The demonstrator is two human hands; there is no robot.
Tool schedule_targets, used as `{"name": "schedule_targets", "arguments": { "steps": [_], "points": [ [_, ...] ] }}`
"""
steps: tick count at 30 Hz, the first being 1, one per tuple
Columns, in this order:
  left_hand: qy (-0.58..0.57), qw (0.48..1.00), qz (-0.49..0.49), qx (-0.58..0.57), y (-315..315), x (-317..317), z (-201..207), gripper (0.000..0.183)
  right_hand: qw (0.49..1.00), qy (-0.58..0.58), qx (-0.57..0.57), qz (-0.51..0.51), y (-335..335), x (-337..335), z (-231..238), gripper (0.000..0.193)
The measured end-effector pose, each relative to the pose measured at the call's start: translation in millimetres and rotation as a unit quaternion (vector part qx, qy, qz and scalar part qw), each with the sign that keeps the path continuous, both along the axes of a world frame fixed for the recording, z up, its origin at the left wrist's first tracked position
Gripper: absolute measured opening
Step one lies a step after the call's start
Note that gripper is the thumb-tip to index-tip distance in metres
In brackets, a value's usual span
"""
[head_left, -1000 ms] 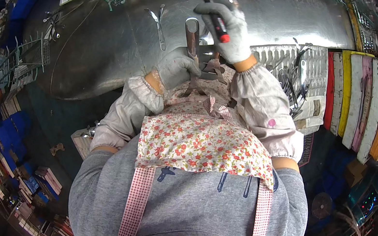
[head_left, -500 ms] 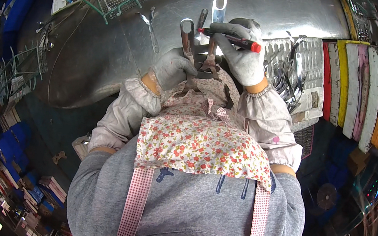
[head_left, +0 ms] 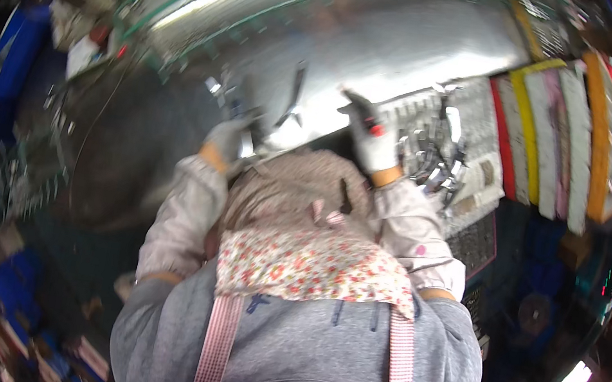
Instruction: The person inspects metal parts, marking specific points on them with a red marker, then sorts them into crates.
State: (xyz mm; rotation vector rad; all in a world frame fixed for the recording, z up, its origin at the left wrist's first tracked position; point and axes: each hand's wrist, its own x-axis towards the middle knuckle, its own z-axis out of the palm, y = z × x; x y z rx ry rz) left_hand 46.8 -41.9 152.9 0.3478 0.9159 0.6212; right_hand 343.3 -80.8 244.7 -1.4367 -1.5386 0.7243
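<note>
My gloved right hand is closed around a dark marker pen with a red end, over the metal table's front edge. Left of it, my gloved left hand is smeared by motion, and its finger position is unclear. Shiny metal at that hand's edge is too blurred to tell whether it is held. Just beyond lie blurred shiny metal pieces. Between the hands, a long-handled metal utensil lies on the table, its handle pointing away from me.
To the right, several metal utensils are heaped on a tray and newspaper. Beyond them stand coloured slabs or boxes in a row. Green wire racks line the far left of the metal table. Blue bins stand farther left.
My hands have moved apart, leaving the utensils they were holding up in front of me. The left went down and left; the right lowered with the marker. The whole view has shifted and blurred.
</note>
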Motion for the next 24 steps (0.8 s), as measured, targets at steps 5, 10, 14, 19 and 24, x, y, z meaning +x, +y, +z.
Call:
{"name": "schedule_targets", "arguments": {
  "steps": [5, 10, 14, 19, 24],
  "points": [
    [0.213, 0.958, 0.189, -0.029, 76, -50, -81, 0.015, 0.954, -0.236, -0.179, -0.046, -5, 16, -65, 0.030],
    [0.368, 0.928, 0.056, -0.020, 164, -135, -160, 0.048, 0.938, -0.183, -0.291, -0.040, -10, -5, -99, 0.026],
    [0.213, 0.965, 0.145, -0.039, 163, -135, -215, 0.057, 0.915, -0.170, -0.365, -0.028, -13, -32, -140, 0.034],
    [0.241, 0.970, 0.014, 0.003, 179, -126, -202, 0.041, 0.923, -0.022, -0.363, -0.128, 30, -83, -207, 0.040],
    [0.170, 0.981, 0.057, -0.072, 175, -108, -169, 0.033, 0.921, -0.100, -0.341, -0.160, 57, -114, -220, 0.036]
  ]
}}
